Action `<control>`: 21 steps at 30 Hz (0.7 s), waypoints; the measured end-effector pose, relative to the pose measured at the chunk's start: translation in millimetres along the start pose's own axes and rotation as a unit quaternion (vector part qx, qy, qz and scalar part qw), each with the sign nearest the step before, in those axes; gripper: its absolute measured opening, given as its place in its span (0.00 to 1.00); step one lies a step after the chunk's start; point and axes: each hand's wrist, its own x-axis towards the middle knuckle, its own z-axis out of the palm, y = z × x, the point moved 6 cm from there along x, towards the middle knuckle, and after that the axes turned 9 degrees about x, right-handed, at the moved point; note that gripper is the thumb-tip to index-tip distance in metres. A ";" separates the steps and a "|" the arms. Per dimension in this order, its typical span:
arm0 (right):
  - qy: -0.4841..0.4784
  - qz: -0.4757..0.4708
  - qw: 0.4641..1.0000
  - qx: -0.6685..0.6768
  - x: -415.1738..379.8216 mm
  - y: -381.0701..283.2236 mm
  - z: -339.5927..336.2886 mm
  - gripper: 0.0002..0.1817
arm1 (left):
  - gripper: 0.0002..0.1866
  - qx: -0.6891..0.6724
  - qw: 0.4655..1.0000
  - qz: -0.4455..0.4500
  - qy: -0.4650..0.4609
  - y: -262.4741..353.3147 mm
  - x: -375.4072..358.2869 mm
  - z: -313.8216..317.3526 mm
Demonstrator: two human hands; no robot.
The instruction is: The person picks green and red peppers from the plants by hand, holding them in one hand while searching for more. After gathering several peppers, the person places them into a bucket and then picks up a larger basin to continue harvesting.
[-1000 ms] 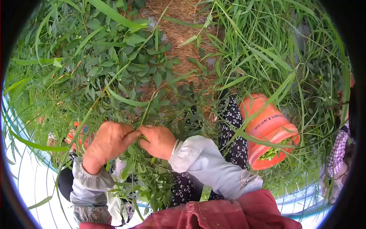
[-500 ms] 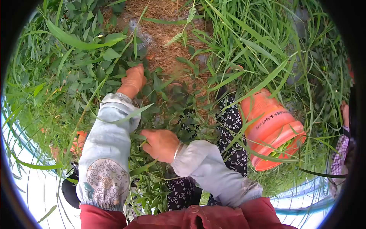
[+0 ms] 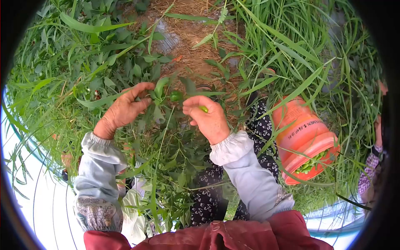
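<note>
Two bare hands work in a leafy green pepper plant (image 3: pixel 166 137), left of a tilted orange plastic bucket (image 3: pixel 306 139) with green peppers inside. Left hand (image 3: pixel 123 110) pinches a stem beside a small round green pepper (image 3: pixel 176 96); right hand (image 3: pixel 210 118) holds a small green pepper (image 3: pixel 203 109) between thumb and finger.

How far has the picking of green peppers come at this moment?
Done: the orange bucket already holds a layer of green peppers, though it does not look full. In hand: the right hand pinches a small green pepper, and the left hand holds the plant's leaves beside another pepper on the stem. Left: that pepper is unpicked; more may hide in the foliage.
</note>
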 end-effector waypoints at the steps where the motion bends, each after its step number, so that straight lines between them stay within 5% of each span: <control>1: 0.026 0.008 1.000 0.015 0.1 -4.4 -0.6 0.07 | 0.19 -0.138 0.990 -0.020 -0.022 -5.1 -6.2 -0.8; 2: 0.052 0.015 0.998 0.029 0.3 -8.5 -2.2 0.07 | 0.18 -0.273 0.960 -0.039 -0.044 -6.9 -9.8 -1.1; 7: 0.017 0.054 0.997 0.057 0.8 -7.8 8.0 0.12 | 0.21 -0.284 0.958 0.016 -0.029 8.8 -23.3 -10.1; 9: -0.113 0.109 0.970 0.188 -4.0 -5.2 23.3 0.16 | 0.21 -0.274 0.961 -0.002 -0.024 10.2 -24.6 -5.7; 12: -0.123 0.118 0.952 0.254 -8.0 -10.0 31.5 0.18 | 0.22 -0.239 0.971 0.017 -0.007 20.3 -25.3 -0.1; 16: -0.109 0.138 0.937 0.301 -8.5 -7.0 28.7 0.16 | 0.23 -0.074 0.996 0.032 0.029 18.7 -24.2 19.6; 19: -0.065 0.102 0.981 0.149 -7.1 -1.6 23.9 0.10 | 0.27 0.120 0.979 0.106 0.126 36.0 -20.0 17.4; 21: -0.087 0.007 0.986 0.143 -11.1 -8.2 28.8 0.09 | 0.27 0.122 0.973 0.121 0.151 39.9 -16.2 21.4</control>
